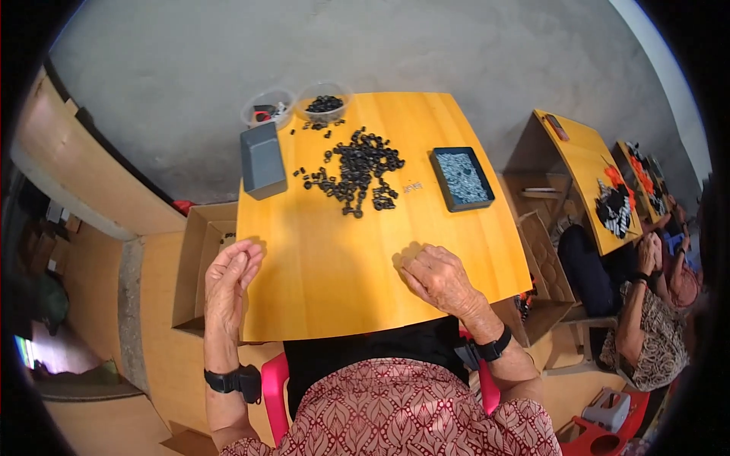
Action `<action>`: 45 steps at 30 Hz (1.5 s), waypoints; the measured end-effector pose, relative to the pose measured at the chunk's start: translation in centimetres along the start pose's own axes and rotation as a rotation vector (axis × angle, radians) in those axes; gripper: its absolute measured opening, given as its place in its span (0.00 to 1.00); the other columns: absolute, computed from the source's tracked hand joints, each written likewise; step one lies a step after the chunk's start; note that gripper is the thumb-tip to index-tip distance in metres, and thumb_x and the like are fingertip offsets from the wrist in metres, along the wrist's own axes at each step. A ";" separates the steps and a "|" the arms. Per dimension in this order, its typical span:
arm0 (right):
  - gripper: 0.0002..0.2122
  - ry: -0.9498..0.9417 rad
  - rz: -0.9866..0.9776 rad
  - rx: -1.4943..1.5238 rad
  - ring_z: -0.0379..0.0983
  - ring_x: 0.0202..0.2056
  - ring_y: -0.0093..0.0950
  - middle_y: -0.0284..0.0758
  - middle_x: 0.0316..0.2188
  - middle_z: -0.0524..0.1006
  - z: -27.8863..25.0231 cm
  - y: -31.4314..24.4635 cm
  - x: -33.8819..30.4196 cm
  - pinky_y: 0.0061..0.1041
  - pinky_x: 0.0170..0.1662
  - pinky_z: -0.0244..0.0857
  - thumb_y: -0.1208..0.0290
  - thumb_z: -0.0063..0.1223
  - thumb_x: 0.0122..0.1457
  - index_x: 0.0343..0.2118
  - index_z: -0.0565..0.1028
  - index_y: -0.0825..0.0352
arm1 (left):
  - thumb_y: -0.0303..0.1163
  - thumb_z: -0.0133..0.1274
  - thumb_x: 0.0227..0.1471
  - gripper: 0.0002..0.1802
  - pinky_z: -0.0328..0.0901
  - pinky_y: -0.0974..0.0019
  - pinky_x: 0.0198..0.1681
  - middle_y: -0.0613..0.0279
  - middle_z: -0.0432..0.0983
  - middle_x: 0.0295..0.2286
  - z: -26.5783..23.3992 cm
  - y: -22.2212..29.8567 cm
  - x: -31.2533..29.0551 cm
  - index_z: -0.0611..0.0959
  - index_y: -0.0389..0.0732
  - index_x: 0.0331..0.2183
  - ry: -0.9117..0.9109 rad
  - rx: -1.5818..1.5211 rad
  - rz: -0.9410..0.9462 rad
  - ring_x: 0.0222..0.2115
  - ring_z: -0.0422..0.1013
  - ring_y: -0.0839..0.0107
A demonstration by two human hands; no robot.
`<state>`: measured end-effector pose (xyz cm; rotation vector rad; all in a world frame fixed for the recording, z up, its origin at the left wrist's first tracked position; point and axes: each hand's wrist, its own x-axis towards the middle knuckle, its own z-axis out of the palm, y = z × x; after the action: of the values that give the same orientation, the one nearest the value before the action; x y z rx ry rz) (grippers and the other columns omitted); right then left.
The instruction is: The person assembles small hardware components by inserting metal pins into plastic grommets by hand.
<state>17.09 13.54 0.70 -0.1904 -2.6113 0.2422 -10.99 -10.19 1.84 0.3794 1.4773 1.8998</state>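
My left hand (233, 272) hovers at the left edge of the yellow table, its fingers bent together and the thumb laid against them. Whatever may be between them is hidden. Low over the right front part of the tabletop, my right hand (441, 280) has its fingers curled under, back of the hand up; its fingertips are out of sight. Beyond both hands lies a loose heap of small black ring-like parts (363, 161). A few tiny light-coloured pieces (413, 187) lie to the right of the heap. Small silvery metal pieces (462, 176) fill a dark tray (470, 206) farther right.
A grey bin (262, 161) stands at the table's left edge. Behind it are two clear round tubs, one with black parts (325, 104). Cardboard boxes (199, 258) flank the table (319, 304). At right, other people sit by another table (582, 163).
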 end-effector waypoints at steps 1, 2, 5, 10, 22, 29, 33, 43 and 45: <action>0.06 -0.035 0.016 -0.012 0.74 0.33 0.37 0.38 0.30 0.76 -0.2 0.3 -0.2 0.33 0.38 0.69 0.76 0.57 0.52 0.34 0.76 0.67 | 0.33 0.56 0.58 0.15 0.69 0.71 0.48 0.59 0.80 0.40 1.4 0.3 -0.7 0.79 0.38 0.45 -0.001 0.039 -0.027 0.41 0.76 0.72; 0.06 -0.043 0.034 -0.017 0.74 0.33 0.37 0.38 0.30 0.76 -0.5 0.5 -0.3 0.33 0.38 0.69 0.76 0.57 0.52 0.34 0.76 0.67 | 0.33 0.56 0.58 0.15 0.69 0.71 0.48 0.59 0.80 0.40 2.2 0.1 -0.9 0.79 0.38 0.45 -0.013 0.038 -0.042 0.41 0.76 0.72; 0.06 0.045 0.064 -0.021 0.72 0.29 0.38 0.40 0.25 0.74 -1.5 1.8 -0.2 0.33 0.35 0.69 0.74 0.59 0.51 0.31 0.77 0.68 | 0.32 0.55 0.57 0.15 0.67 0.69 0.50 0.57 0.80 0.39 4.6 -0.7 -1.3 0.79 0.37 0.46 -0.185 0.106 -0.152 0.43 0.75 0.69; 0.04 0.122 0.235 -0.041 0.75 0.32 0.37 0.40 0.27 0.77 -4.0 6.4 -0.1 0.33 0.36 0.70 0.74 0.57 0.53 0.31 0.77 0.68 | 0.33 0.54 0.58 0.15 0.66 0.68 0.51 0.57 0.79 0.40 6.6 -1.7 -0.9 0.79 0.37 0.46 -0.310 0.138 -0.190 0.43 0.75 0.69; 0.12 0.222 0.360 0.028 0.78 0.33 0.35 0.43 0.34 0.80 -4.0 10.7 8.8 0.31 0.37 0.71 0.72 0.57 0.55 0.42 0.78 0.67 | 0.32 0.52 0.59 0.15 0.65 0.69 0.50 0.57 0.79 0.40 9.9 1.3 2.5 0.79 0.36 0.46 -0.341 0.211 -0.076 0.42 0.75 0.70; 0.08 -0.127 0.356 -0.180 0.77 0.37 0.42 0.43 0.32 0.77 2.5 12.8 13.7 0.38 0.42 0.71 0.71 0.55 0.51 0.33 0.78 0.67 | 0.29 0.51 0.59 0.15 0.65 0.69 0.52 0.57 0.78 0.41 11.4 -3.2 2.4 0.78 0.34 0.46 -0.520 0.155 -0.240 0.44 0.74 0.70; 0.12 -0.228 0.396 -0.199 0.76 0.38 0.44 0.45 0.35 0.77 4.3 14.2 13.7 0.39 0.43 0.70 0.69 0.57 0.51 0.37 0.77 0.68 | 0.29 0.51 0.59 0.15 0.65 0.69 0.53 0.57 0.78 0.41 11.0 -4.5 2.7 0.78 0.32 0.47 -0.534 0.101 -0.297 0.44 0.73 0.71; 0.11 -0.105 0.331 -0.130 0.76 0.30 0.45 0.45 0.29 0.78 4.1 12.2 12.7 0.40 0.37 0.71 0.67 0.55 0.52 0.32 0.77 0.71 | 0.32 0.51 0.60 0.16 0.65 0.70 0.52 0.57 0.77 0.42 11.3 -4.8 3.3 0.77 0.34 0.47 -0.495 0.079 -0.316 0.44 0.73 0.71; 0.11 -0.089 0.344 -0.073 0.76 0.31 0.45 0.45 0.29 0.78 3.5 11.1 12.1 0.39 0.37 0.71 0.68 0.55 0.51 0.33 0.76 0.71 | 0.33 0.52 0.60 0.16 0.65 0.71 0.51 0.59 0.78 0.41 11.9 -4.4 3.6 0.78 0.36 0.47 -0.487 0.097 -0.334 0.44 0.73 0.73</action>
<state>5.89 26.05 1.20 -0.6713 -2.6639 0.2785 -4.86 1.45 0.75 0.5563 1.2149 1.3560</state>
